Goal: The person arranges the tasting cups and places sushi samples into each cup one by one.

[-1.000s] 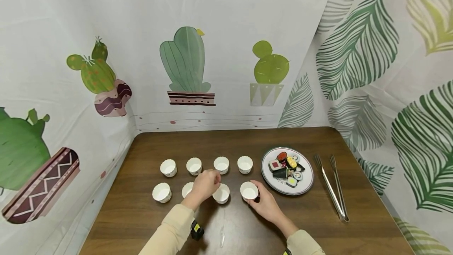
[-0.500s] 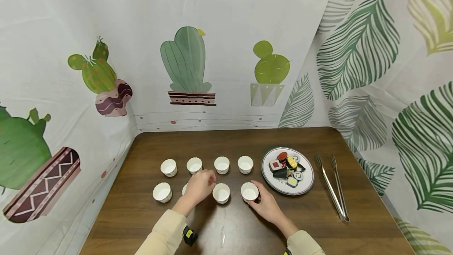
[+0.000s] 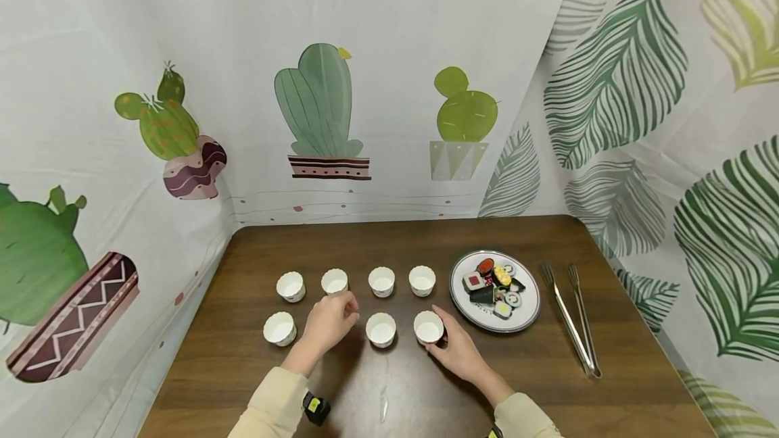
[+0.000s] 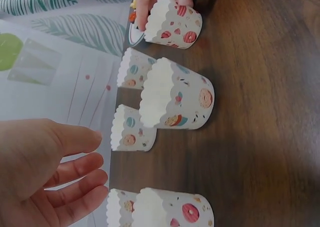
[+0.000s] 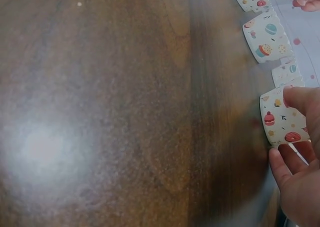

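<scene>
A: We're watching the patterned paper cup first: it's standing upright at the right end of the near row, and the right-hand grip is holding it, thumb on one side, fingers on the other.

B: And the left-hand grip?

A: It's holding nothing, we're noting, its fingers curving loosely. It's hovering at the near row and hiding a second cup from the head view, though we're catching that one low in the left wrist view.

B: Between the hands, a neighbouring cup is standing apart, and an end cup is sitting at far left.

A: Behind them we're seeing four more cups lining up.

B: Over to the right, a round plate is carrying sushi pieces, and metal tongs are lying beyond it on the brown counter.

A: At the back, a white backdrop is showing cacti.
</scene>
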